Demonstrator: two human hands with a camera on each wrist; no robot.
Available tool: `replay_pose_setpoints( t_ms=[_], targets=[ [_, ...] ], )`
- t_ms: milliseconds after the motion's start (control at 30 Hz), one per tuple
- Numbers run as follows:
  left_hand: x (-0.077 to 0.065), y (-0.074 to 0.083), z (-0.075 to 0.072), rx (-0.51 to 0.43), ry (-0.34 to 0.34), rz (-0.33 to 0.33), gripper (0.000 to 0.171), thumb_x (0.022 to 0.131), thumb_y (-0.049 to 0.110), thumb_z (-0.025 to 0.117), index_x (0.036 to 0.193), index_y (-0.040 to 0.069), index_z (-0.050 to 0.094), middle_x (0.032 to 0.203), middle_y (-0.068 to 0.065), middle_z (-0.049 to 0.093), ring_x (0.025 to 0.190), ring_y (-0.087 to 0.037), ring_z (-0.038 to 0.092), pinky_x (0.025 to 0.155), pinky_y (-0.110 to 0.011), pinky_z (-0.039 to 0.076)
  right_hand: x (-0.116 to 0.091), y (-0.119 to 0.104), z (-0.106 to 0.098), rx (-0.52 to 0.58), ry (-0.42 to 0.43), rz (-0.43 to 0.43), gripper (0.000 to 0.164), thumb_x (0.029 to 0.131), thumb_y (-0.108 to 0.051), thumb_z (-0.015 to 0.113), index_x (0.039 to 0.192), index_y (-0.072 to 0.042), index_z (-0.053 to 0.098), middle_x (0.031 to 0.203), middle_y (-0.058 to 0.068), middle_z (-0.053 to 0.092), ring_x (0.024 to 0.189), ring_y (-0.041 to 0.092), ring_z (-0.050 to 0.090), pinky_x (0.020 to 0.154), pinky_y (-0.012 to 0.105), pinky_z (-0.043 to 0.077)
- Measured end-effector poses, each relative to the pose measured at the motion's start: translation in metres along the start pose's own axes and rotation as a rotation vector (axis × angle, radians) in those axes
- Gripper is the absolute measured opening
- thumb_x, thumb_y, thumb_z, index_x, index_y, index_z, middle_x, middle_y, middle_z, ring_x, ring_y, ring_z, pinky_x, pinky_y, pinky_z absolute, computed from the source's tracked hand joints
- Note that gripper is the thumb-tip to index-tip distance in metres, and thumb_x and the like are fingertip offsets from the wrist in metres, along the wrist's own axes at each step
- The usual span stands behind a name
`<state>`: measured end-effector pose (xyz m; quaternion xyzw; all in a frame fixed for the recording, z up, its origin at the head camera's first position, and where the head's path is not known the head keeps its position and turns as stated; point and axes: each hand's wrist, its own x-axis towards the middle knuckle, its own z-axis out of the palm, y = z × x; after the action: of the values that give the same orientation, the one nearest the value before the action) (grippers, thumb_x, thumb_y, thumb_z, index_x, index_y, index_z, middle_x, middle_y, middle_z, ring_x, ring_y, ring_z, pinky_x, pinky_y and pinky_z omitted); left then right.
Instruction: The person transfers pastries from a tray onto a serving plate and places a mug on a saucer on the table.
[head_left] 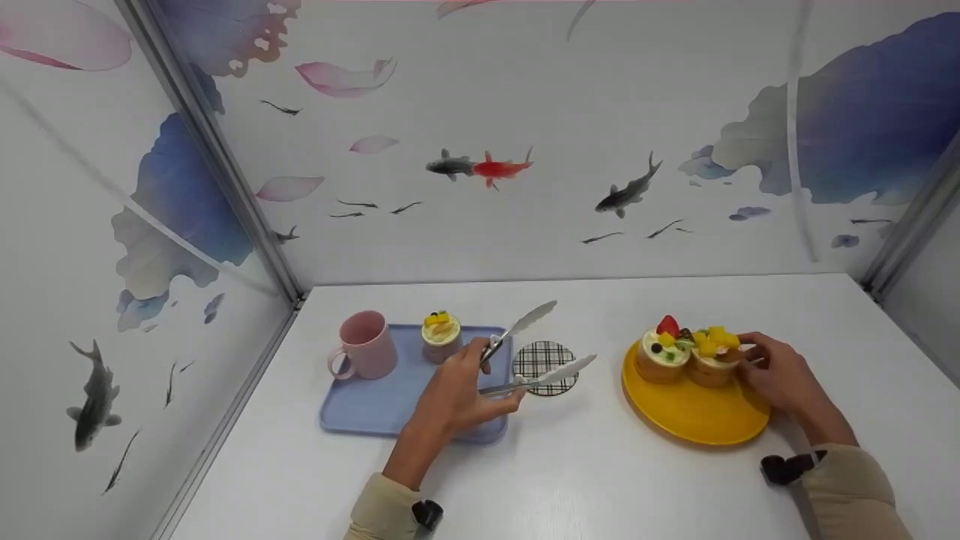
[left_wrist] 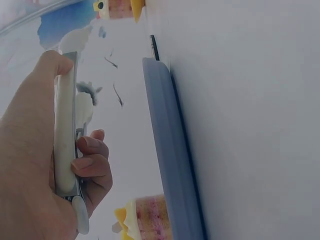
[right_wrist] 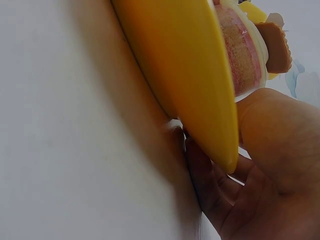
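Observation:
My left hand (head_left: 454, 394) holds metal tongs with pale tips (head_left: 568, 369), their two arms spread apart and nothing between them. The tongs reach past the right edge of the blue tray (head_left: 367, 416), above the plaid round coaster (head_left: 536, 358). In the left wrist view the fingers wrap around the handle of the tongs (left_wrist: 65, 135). My right hand (head_left: 780, 375) grips the right rim of the yellow plate (head_left: 701, 424), fingers beneath it and thumb above. On that plate stand a strawberry-topped dessert cup (head_left: 661, 364) and a mango-topped dessert cup (head_left: 711, 373), side by side.
A pink mug (head_left: 371, 349) stands at the tray's left end, and another fruit-topped dessert cup (head_left: 441, 346) stands near its back edge. White walls printed with fish and petals (head_left: 510, 169) enclose the white table (head_left: 562, 480) at the back and sides.

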<state>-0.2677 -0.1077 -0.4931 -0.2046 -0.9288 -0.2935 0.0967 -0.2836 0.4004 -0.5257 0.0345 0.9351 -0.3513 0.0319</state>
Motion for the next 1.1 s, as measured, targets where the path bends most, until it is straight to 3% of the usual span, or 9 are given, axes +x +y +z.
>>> replay_pose_setpoints(
  t_ms=[333, 467, 633, 1100],
  targets=[
    [-0.006, -0.012, -0.006, -0.041, 0.02, 0.016, 0.091, 0.081, 0.076, 0.082, 0.143, 0.016, 0.055, 0.105, -0.003, 0.068, 0.083, -0.016, 0.062, 0.068, -0.027, 0.051, -0.001, -0.001, -0.001, 0.02, -0.026, 0.012, 0.054, 0.109, -0.01, 0.055, 0.158, 0.005, 0.04, 0.141, 0.039, 0.055, 0.121, 0.05, 0.058, 0.108, 0.064, 0.054],
    [-0.01, -0.016, -0.012, -0.056, 0.028, -0.009, 0.098, 0.079, 0.076, 0.084, 0.147, 0.014, 0.054, 0.105, -0.003, 0.068, 0.085, -0.02, 0.065, 0.069, -0.027, 0.051, -0.001, -0.001, -0.001, 0.023, -0.025, 0.004, 0.053, 0.109, -0.011, 0.054, 0.159, 0.005, 0.04, 0.142, 0.039, 0.055, 0.121, 0.05, 0.059, 0.107, 0.064, 0.054],
    [-0.014, -0.022, -0.018, -0.041, 0.047, -0.03, 0.105, 0.076, 0.079, 0.084, 0.152, 0.014, 0.052, 0.104, -0.001, 0.067, 0.084, -0.016, 0.061, 0.069, -0.028, 0.05, -0.001, 0.0, -0.001, 0.019, -0.019, -0.002, 0.053, 0.11, -0.014, 0.054, 0.158, 0.005, 0.041, 0.141, 0.039, 0.055, 0.12, 0.049, 0.059, 0.106, 0.063, 0.055],
    [-0.023, -0.037, -0.027, 0.027, 0.136, -0.097, 0.099, 0.074, 0.077, 0.087, 0.142, 0.012, 0.057, 0.102, 0.001, 0.066, 0.086, -0.015, 0.059, 0.073, -0.031, 0.052, -0.001, -0.001, -0.001, 0.018, -0.017, 0.001, 0.053, 0.109, -0.012, 0.054, 0.158, 0.005, 0.041, 0.139, 0.037, 0.056, 0.119, 0.048, 0.059, 0.108, 0.064, 0.054]
  ],
)
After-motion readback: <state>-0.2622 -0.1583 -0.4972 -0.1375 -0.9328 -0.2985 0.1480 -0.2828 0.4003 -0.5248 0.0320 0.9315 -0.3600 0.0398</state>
